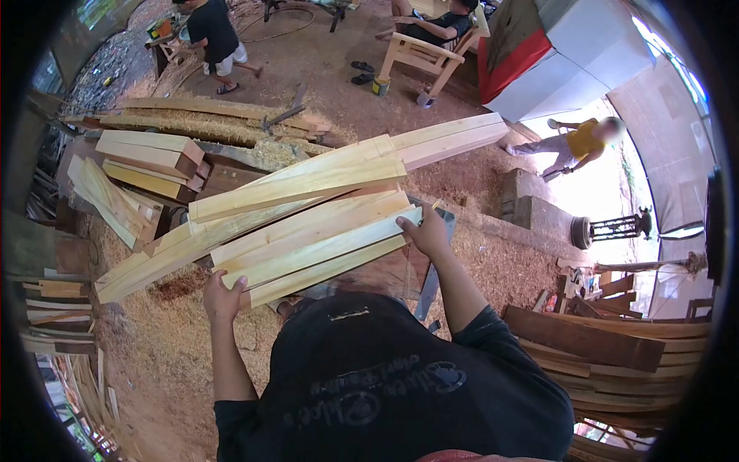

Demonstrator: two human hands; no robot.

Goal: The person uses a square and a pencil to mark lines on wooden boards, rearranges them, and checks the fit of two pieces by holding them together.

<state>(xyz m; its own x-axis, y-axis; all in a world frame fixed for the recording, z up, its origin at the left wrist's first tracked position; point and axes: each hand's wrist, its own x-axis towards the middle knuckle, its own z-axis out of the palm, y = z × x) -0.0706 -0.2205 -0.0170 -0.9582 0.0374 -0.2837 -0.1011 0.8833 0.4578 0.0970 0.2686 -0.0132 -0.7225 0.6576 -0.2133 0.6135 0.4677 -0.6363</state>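
Observation:
A pale wooden board (331, 248) lies slantwise in front of me, one end in each hand. My left hand (222, 299) is closed on its near left end, the thumb on top. At the far right end my right hand (428, 234) grips the board, and a small yellowish tip I cannot identify pokes up beside the fingers. A yellower board (327, 271) lies on my side of it. Just beyond it are more sawn boards (308, 225), with a stack of long planks (300, 185) past them.
Below the boards is a brown work surface (377, 271) with a dark metal edge (427, 292). Cut timber blocks (146, 146) sit at the left. Brown planks (585, 339) are piled at right. Shavings cover the ground. A person in yellow (583, 140) and two others are farther off.

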